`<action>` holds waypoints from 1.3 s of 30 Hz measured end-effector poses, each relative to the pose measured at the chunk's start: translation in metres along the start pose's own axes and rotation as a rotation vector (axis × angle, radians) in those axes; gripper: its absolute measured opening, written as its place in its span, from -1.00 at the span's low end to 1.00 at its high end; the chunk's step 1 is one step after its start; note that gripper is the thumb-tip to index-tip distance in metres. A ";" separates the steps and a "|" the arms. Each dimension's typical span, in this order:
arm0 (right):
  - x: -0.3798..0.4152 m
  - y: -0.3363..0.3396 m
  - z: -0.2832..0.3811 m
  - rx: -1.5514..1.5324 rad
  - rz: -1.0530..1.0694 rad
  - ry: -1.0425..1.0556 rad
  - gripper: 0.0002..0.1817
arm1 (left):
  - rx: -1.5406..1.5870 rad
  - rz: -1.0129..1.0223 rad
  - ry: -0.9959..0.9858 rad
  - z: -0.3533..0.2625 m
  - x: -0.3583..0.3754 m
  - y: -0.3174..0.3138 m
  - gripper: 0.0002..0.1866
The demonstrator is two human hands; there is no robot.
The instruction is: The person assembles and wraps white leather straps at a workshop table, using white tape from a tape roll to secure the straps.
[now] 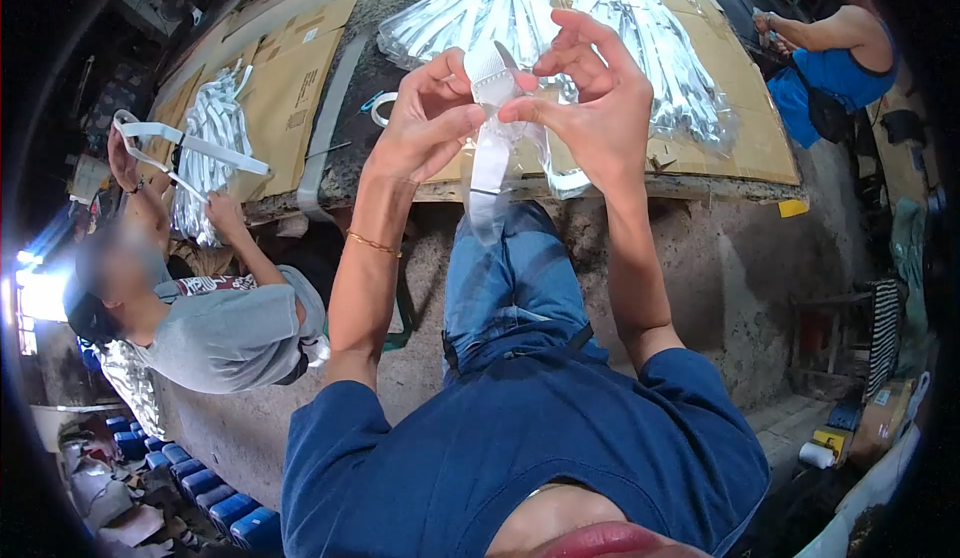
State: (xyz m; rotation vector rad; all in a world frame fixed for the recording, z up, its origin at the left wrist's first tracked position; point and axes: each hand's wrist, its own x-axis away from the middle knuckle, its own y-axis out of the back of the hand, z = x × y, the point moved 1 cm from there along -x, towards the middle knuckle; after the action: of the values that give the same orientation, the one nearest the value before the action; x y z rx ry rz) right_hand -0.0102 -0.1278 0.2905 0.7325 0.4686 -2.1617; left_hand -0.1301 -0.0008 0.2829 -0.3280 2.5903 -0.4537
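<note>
My left hand [425, 118] and my right hand [590, 98] are raised together in front of me, both pinching the top of one white strap [490, 163] in a clear plastic sleeve. The strap hangs down from my fingers over my knee in blue jeans. A thin metal blade or clip [507, 56] sticks up between my fingertips. Behind my hands a pile of bagged white straps [640, 28] lies on cardboard sheets [760, 138] on a low concrete table.
A person in a grey shirt [230, 333] sits at left, holding up white straps [185, 143] beside another strap pile [215, 123]. A tape roll [383, 108] lies on the table. Another person in blue [835, 68] sits far right. Blue crates [215, 493] stand lower left.
</note>
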 end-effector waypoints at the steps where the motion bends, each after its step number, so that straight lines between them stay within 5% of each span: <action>1: 0.001 -0.001 -0.001 0.053 -0.017 0.021 -0.13 | -0.001 -0.003 0.000 0.001 0.000 0.001 -0.78; 8: 0.004 -0.005 0.000 0.210 -0.061 0.164 -0.30 | -0.051 0.041 0.009 -0.002 0.003 0.014 -0.75; 10: 0.006 0.003 0.003 -0.268 -0.073 0.030 -0.46 | -0.058 0.031 0.015 -0.004 0.004 0.015 -0.75; 15: 0.016 0.028 0.020 -0.138 0.129 -0.162 -0.72 | -0.116 0.061 -0.048 -0.004 0.004 0.006 -0.73; 29: 0.026 -0.007 0.032 0.109 0.150 -0.149 -0.80 | -0.300 0.015 -0.181 -0.008 0.007 -0.001 -0.71; 39: 0.030 -0.019 0.027 0.457 0.036 0.176 -0.76 | -0.399 -0.048 -0.144 -0.006 0.014 0.000 -0.71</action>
State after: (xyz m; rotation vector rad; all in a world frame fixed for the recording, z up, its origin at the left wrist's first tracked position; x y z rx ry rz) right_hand -0.0497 -0.1474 0.2938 1.1764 0.0407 -2.2019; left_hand -0.1447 -0.0038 0.2824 -0.5371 2.5213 0.0761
